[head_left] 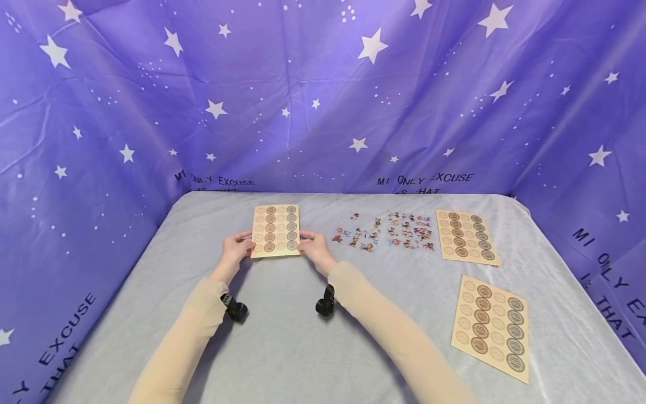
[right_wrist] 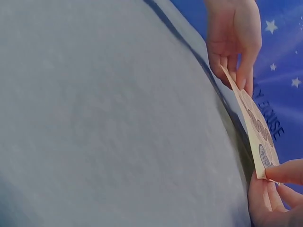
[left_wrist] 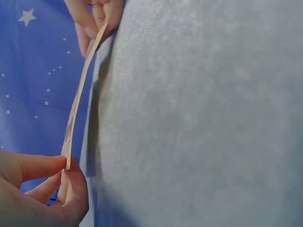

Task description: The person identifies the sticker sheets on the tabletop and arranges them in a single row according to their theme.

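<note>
While one circle-printed sheet [head_left: 490, 327] lies near the right edge of the worktop [head_left: 282, 348], left hand [head_left: 236, 250] and right hand [head_left: 316, 249] pinch opposite sides of held card [head_left: 276, 230] toward far edge; small colourful pieces [head_left: 421, 232] right of it, second sheet [head_left: 467, 238] near far-right corner.

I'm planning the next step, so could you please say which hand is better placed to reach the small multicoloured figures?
Likely the right hand: it is nearer the figures than the left hand, though both pinch the beige rectangular circle-printed sheet.
</note>
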`<move>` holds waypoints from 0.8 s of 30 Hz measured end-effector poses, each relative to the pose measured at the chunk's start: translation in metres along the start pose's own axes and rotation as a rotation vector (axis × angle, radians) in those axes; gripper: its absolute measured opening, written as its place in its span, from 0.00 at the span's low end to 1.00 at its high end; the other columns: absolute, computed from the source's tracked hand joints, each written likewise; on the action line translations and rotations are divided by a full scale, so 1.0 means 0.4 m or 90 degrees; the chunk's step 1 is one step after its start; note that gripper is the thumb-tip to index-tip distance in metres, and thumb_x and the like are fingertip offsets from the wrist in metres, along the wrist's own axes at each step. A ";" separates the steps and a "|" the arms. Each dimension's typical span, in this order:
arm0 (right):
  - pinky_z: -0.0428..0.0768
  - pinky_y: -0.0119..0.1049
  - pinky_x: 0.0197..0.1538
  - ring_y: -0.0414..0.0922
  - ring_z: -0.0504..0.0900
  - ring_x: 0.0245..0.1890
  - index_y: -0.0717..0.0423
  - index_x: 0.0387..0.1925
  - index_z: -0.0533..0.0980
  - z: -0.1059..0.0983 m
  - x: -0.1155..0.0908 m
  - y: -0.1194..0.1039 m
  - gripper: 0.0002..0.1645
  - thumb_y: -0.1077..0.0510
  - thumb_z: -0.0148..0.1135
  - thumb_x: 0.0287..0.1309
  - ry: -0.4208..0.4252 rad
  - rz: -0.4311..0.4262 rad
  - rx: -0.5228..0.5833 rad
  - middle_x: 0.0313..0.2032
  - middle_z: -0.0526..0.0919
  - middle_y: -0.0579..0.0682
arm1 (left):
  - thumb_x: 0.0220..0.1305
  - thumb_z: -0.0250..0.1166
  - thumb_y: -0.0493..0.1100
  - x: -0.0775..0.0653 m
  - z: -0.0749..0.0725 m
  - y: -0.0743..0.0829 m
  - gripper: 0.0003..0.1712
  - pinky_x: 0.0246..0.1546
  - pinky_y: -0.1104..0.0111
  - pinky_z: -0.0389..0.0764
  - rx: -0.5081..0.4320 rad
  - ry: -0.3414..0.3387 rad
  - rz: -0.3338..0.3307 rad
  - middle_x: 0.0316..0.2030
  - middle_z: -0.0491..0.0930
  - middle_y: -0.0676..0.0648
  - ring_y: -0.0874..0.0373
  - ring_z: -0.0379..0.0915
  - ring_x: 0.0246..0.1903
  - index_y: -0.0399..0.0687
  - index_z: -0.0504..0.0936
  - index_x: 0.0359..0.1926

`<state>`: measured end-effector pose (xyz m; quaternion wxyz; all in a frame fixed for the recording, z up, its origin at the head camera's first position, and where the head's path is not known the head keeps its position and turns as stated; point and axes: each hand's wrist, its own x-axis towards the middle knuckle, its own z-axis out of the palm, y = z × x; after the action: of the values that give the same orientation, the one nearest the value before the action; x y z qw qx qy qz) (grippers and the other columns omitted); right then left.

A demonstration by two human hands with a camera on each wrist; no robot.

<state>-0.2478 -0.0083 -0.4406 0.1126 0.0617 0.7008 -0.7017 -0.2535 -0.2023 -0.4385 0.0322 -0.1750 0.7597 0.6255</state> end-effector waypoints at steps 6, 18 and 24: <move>0.76 0.41 0.47 0.53 0.77 0.41 0.71 0.55 0.64 0.026 -0.074 -0.034 0.29 0.78 0.48 0.46 -0.022 0.024 0.068 0.43 0.75 0.69 | 0.53 0.55 0.26 -0.018 -0.039 -0.007 0.25 0.19 0.77 0.72 0.025 0.013 0.043 0.29 0.75 0.47 0.68 0.68 0.20 0.30 0.69 0.55; 0.80 0.39 0.37 0.49 0.80 0.31 0.67 0.54 0.66 0.101 -0.090 0.025 0.31 0.78 0.52 0.42 -0.013 0.008 0.124 0.36 0.79 0.64 | 0.52 0.56 0.27 -0.072 -0.125 -0.013 0.26 0.20 0.79 0.73 0.047 0.015 0.050 0.25 0.74 0.53 0.70 0.69 0.21 0.30 0.68 0.55; 0.80 0.35 0.35 0.43 0.79 0.27 0.67 0.54 0.66 0.132 -0.122 0.029 0.31 0.78 0.51 0.42 -0.017 0.002 0.128 0.33 0.79 0.60 | 0.50 0.59 0.30 -0.038 -0.174 -0.086 0.27 0.21 0.79 0.74 0.017 0.012 0.051 0.25 0.76 0.57 0.70 0.71 0.22 0.33 0.70 0.55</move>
<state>-0.1940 -0.0575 -0.4395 0.1164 0.0641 0.6250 -0.7692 -0.2166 -0.2712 -0.4517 0.0019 -0.1498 0.7745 0.6146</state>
